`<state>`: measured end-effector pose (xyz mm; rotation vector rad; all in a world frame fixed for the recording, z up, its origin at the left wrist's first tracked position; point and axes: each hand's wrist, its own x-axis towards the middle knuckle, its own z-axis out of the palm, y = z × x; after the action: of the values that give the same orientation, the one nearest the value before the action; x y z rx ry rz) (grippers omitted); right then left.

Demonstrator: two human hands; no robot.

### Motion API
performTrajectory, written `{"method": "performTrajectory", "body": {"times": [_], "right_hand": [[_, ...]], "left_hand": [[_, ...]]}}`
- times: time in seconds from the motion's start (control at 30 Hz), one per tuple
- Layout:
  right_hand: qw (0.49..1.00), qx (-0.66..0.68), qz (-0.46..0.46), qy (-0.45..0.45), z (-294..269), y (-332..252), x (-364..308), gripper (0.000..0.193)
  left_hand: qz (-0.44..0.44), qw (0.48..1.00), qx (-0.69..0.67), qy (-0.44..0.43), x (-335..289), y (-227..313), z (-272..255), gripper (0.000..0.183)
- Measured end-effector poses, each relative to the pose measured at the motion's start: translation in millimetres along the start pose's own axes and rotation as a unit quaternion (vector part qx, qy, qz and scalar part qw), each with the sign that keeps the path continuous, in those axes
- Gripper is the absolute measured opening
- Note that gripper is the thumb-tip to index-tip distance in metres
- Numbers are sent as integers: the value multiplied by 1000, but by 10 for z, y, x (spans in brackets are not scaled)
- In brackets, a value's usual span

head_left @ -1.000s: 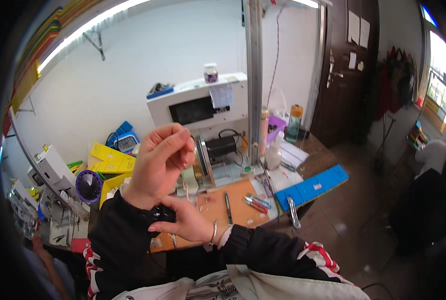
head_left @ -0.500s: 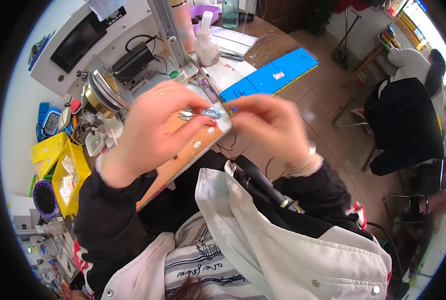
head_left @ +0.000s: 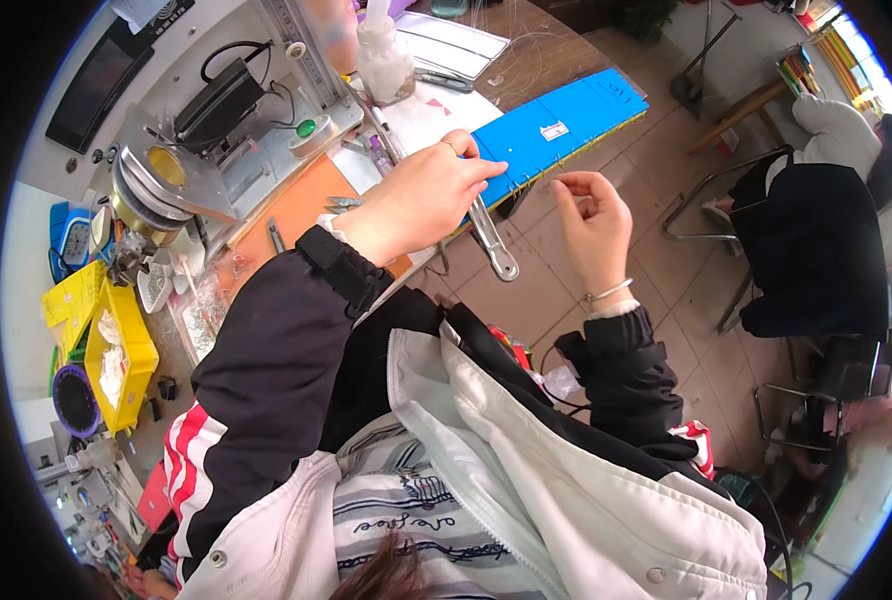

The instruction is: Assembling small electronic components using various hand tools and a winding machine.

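At the lower edge of the frame, a white-and-black jacket hangs open over a striped shirt, and two dark sleeves reach upward from it. The left of the two hands is right of the upper middle, its index finger stretched out to the edge of a blue board and the other fingers bent; whether it grips anything thin cannot be told. The right hand, wearing a silver bangle, is raised just below the board, apart from it, its fingers curled in and the thumb close to the index finger; whether something fine is caught between them cannot be told.

The blue board slants across the upper right of centre, with a white label on top and a row of small pins along its yellow lower edge. A metal handle with a hole at its end sticks out below the left hand.

On the desk are an orange mat, a translucent bottle and white sheets of paper. A yellow bin of white pieces is at the left. A machine with metal discs fills the upper left. Across the tiled floor, at the right, a dark garment covers a chair.
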<state>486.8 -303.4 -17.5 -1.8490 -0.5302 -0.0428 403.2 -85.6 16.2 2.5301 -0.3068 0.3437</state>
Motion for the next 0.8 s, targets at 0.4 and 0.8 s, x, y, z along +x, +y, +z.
{"method": "performTrajectory", "body": {"times": [0.4, 0.8], "right_hand": [[997, 21, -18, 72, 153, 191, 75, 10], [989, -72, -36, 125, 314, 171, 152, 11]], "left_hand": [[-34, 999, -17, 10, 4, 10, 11, 28], [-43, 999, -17, 10, -1, 23, 17, 28]]}}
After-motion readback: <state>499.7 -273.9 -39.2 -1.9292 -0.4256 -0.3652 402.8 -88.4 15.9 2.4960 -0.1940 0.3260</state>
